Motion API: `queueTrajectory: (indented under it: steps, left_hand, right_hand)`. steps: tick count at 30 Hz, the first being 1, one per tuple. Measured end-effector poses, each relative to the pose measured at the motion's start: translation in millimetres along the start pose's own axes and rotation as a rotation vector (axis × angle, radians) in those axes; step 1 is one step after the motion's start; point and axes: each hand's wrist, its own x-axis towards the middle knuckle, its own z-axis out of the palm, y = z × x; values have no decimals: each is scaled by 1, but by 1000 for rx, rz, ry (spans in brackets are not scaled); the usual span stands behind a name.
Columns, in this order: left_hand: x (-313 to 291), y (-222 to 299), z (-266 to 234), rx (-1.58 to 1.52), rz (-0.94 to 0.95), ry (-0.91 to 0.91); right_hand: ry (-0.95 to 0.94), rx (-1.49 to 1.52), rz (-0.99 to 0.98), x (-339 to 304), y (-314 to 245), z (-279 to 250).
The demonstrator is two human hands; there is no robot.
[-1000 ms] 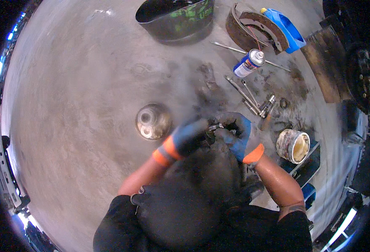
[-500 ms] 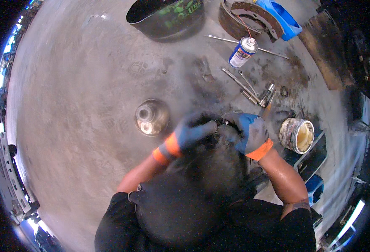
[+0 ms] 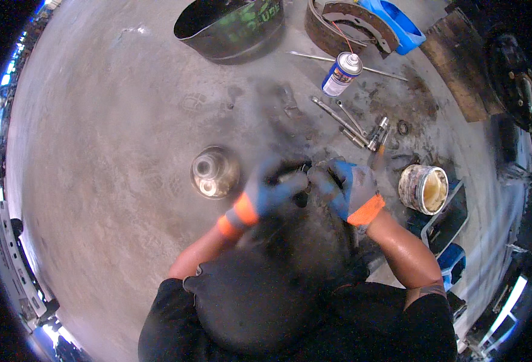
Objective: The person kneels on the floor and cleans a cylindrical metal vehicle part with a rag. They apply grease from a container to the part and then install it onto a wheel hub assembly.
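Both my hands wear blue-and-grey gloves with orange cuffs and meet in front of my body. My left hand (image 3: 271,192) is closed around a small dark part (image 3: 302,182) whose kind I cannot make out. On the part's right side, my right hand (image 3: 349,188) has its fingers curled in toward it; dark grease-like smears and blur hide whether they grip it. A shiny stepped round metal piece (image 3: 215,171) sits on the floor left of my left hand. To the right of my right hand stands an open tub of yellowish grease (image 3: 433,190).
Ahead on the concrete floor lie a ratchet (image 3: 338,117), a brush (image 3: 383,145) and a dark ring (image 3: 403,127). Beyond them are a spray can (image 3: 342,75), a long rod (image 3: 385,75), curved brake shoes (image 3: 326,33), a blue container (image 3: 402,30) and a black bucket (image 3: 230,39).
My hands still work at the dark part; the right fingers have shifted slightly left and lower. The whole view has moved a little, with the floor items sliding left together.
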Motion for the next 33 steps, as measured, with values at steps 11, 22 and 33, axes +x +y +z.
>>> queueTrajectory:
  steps: [11, 22, 33]
  left_hand:
    - [-1, -7, -3, -278, -203, 2]
    - [-4, -12, -2, -219, -116, 40]
    - [-5, -45, -15, -104, -93, 101]
  right_hand:
    - [-13, 81, -279, 2, 14, 6]
    - [-38, 197, -152, 5, -3, -2]
    - [7, -69, -97, 0, 2, 5]
